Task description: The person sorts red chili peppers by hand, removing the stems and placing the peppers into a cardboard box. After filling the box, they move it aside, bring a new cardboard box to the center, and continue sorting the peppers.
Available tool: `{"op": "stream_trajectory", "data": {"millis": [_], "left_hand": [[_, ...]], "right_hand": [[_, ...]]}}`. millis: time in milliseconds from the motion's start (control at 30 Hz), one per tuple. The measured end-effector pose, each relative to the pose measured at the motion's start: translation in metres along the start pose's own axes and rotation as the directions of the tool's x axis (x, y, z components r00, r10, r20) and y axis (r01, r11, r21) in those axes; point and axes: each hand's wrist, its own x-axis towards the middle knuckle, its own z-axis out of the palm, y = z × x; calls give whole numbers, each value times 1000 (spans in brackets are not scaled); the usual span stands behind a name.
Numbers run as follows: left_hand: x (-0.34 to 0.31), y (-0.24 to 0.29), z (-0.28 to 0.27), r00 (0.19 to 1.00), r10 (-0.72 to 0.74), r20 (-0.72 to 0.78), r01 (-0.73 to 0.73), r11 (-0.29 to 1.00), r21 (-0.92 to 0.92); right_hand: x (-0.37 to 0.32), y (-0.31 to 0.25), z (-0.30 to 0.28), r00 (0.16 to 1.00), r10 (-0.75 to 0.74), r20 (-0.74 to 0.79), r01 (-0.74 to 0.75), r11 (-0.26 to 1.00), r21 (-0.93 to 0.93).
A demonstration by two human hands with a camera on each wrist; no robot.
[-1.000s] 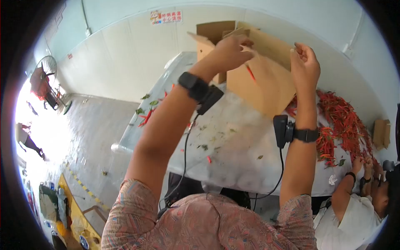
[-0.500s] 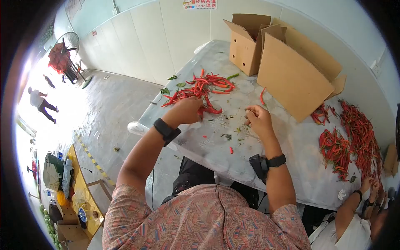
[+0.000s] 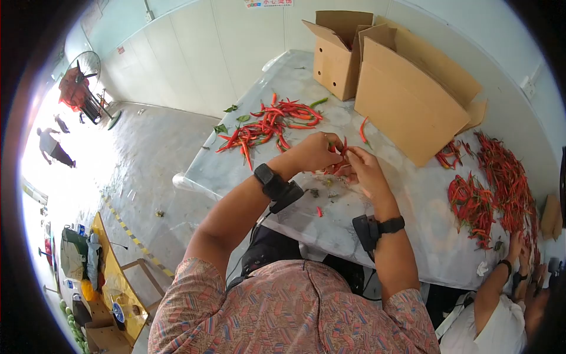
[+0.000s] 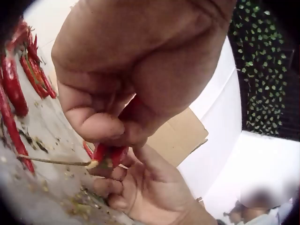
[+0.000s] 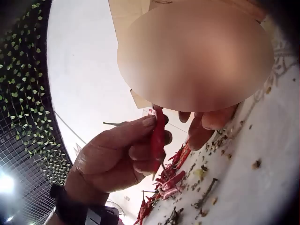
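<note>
Now hands (image 3: 319,152) together, red chilli (image 5: 158,136) pinched

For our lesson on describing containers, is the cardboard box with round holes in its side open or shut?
Open: in the head view, the cardboard box has a flap leaning outward and its inside wall showing.

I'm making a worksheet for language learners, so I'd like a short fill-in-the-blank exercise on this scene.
1. The chili pinched by the left hand is ____ in colour.
2. The large box on the table is made of ____.
3. At the head view's lower right, another person wears a ____ top.

Missing words: red; cardboard; white.
</note>
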Motion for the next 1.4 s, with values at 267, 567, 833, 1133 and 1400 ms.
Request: {"op": "stream_trajectory", "data": {"millis": [267,567,833,1133,1400], "left_hand": [[-2,-15,9,999,7,-35,-19,925,-378],[-5,-10,11,992,77,-97,-85,994,-74],[-21,-35,-25,945,301,-130,-247,915,320],[-31,-56,-25,979,205,-23,-128,691,711],[-36,-53,-32,990,122,-66,-47,741,669]], "right_hand": [[7,12,-1,987,-160,10,161,983,-84],[-2,-1,6,998,-27,50,27,1000,4],[1,0,-5,996,53,77,-69,971,230],[0,1,-7,997,50,52,-66,920,386],[-1,-2,-5,998,28,55,-43,952,302]]}}
